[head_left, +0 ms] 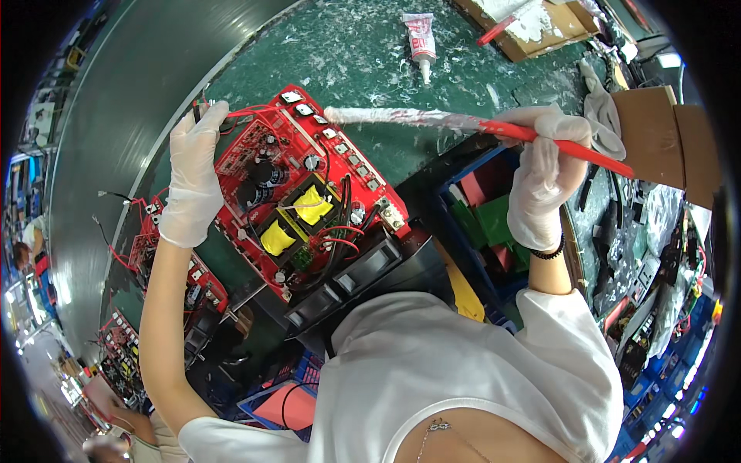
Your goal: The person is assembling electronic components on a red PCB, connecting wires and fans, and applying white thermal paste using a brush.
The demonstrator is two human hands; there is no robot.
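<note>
A red circuit board [275, 171] lies tilted in front of me, with yellow-wrapped transformers [311, 205] and black capacitors on it. At its upper left corner my left hand [194, 174], in a white glove, is closed around red and black wires [241, 113]. Also gloved, my right hand [546, 158] grips a long red stick [505, 130] whose far half is coated in white paste. The stick's tip is by a row of square parts along the board's upper right edge, several topped with white paste. Finger contact with the board at the left is hidden.
A white tube [421, 42] lies on the paste-smeared green table [324, 58]. A cardboard box [552, 35] with white paste stands at the top right. Right of the board is a blue bin [455, 202]; more red boards [202, 282] lie at the left.
</note>
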